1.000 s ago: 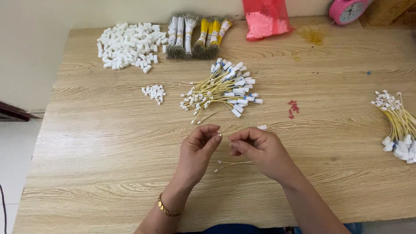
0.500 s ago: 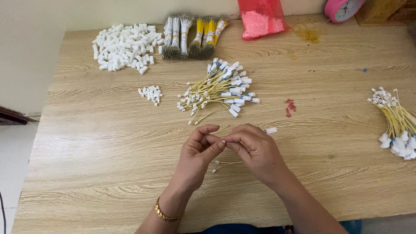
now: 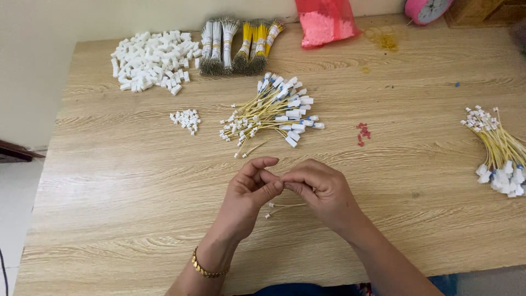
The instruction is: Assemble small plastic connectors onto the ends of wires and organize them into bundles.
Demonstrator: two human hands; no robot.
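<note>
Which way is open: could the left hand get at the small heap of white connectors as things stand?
Probably yes: bare table lies between the left hand and the small heap of white connectors, though its fingers pinch a yellow wire.

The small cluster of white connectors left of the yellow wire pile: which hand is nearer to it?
Left. The left hand sits below and right of the small cluster of white connectors; the right hand is farther right, fingertips meeting the left's.

A light wood-grain surface (image 3: 109, 219) is filling most of the view, lying under even, soft light. A plain cream wall (image 3: 49, 33) is standing behind and to the left, and pale floor (image 3: 13, 219) is showing at lower left.
</note>
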